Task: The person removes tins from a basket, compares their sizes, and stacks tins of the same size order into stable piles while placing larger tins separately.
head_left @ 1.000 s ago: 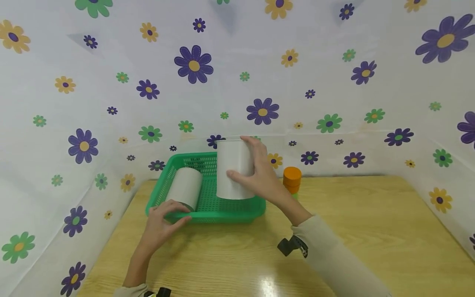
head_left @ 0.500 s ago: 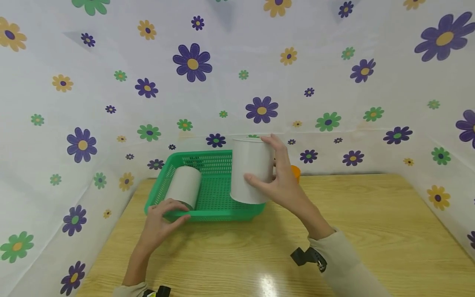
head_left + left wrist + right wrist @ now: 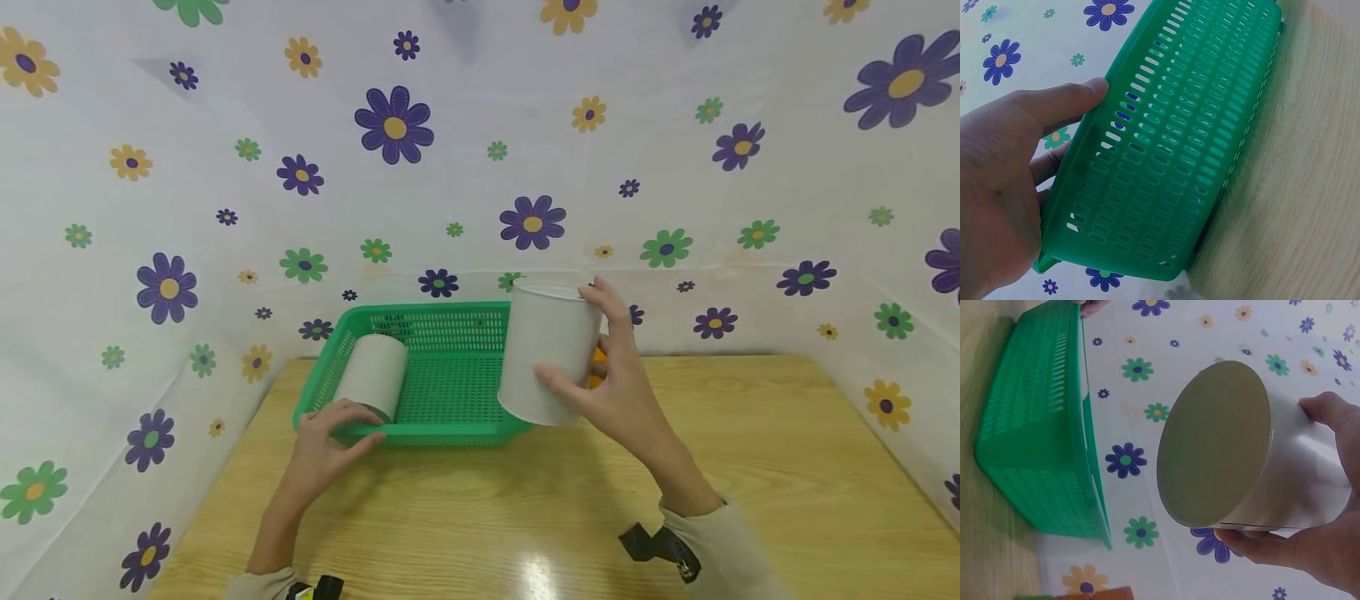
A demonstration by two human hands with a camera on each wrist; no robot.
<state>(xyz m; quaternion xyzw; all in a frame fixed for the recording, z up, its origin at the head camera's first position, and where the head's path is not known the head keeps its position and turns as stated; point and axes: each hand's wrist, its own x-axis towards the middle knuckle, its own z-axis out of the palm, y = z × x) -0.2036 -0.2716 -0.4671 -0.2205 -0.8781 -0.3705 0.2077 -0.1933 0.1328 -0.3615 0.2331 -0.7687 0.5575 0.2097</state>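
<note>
My right hand grips a white canister in the air, over the right end of a green plastic basket. Its thumb and fingers curl round the canister's right side, and the canister leans slightly. In the right wrist view, the canister's round flat bottom faces the camera. My left hand pinches the basket's front rim near the left corner; the left wrist view has the thumb on the rim and fingers behind it. A second white cylinder lies on its side within the basket, at the left.
An orange stacked object stands on the wooden table right of the basket, mostly hidden behind my right hand. A white cloth printed with flowers hangs behind the table and along both sides.
My right hand has carried the canister rightward from above the basket's middle to its right end, tilting it a little. My left hand and the basket stay in place.
</note>
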